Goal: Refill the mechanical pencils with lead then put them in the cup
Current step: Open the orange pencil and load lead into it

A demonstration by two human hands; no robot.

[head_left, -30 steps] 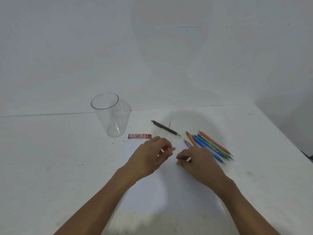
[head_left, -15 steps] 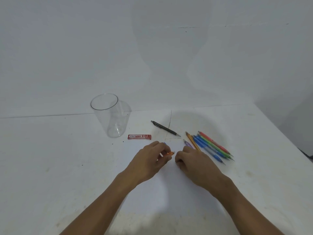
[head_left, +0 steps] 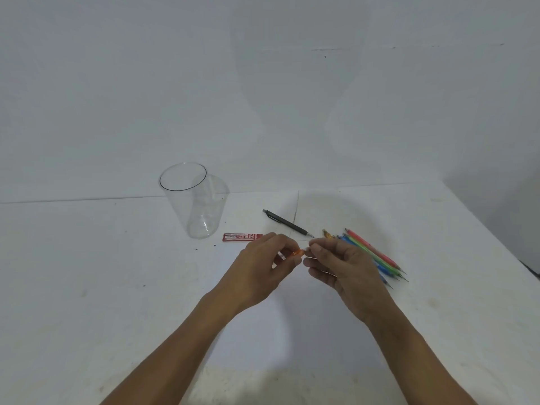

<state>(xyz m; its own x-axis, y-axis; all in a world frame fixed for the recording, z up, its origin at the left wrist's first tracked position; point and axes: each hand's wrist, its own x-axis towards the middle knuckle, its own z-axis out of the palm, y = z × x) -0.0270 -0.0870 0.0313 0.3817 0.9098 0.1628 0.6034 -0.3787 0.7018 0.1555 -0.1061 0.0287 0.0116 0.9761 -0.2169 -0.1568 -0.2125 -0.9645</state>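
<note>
So the white table [head_left: 87, 287] is taking up most of the view. Its far edge is running along the wall and its right edge is slanting off toward the near right. Loads of bare room is sitting open on the left and along the near side.

The clear cup [head_left: 193, 206] is standing upright at the far left, close to that far edge, with nothing in it. Both hands are hovering mid-table, nearly touching each other. The left hand [head_left: 260, 270] is curling its fingers round the orange pencil [head_left: 298, 252], with only the end poking out. The right hand [head_left: 347, 267] is pinching a small pale bit [head_left: 306, 248] right at that end, too tiny to identify, other fingers loosely spread.

The coloured pencils [head_left: 377, 255] are lying bunched on the right, partly behind the right hand and well in from the edge. The black pencil [head_left: 287, 223] is lying just beyond the hands, and the red lead case [head_left: 242, 237] is lying flat between cup and left hand.
</note>
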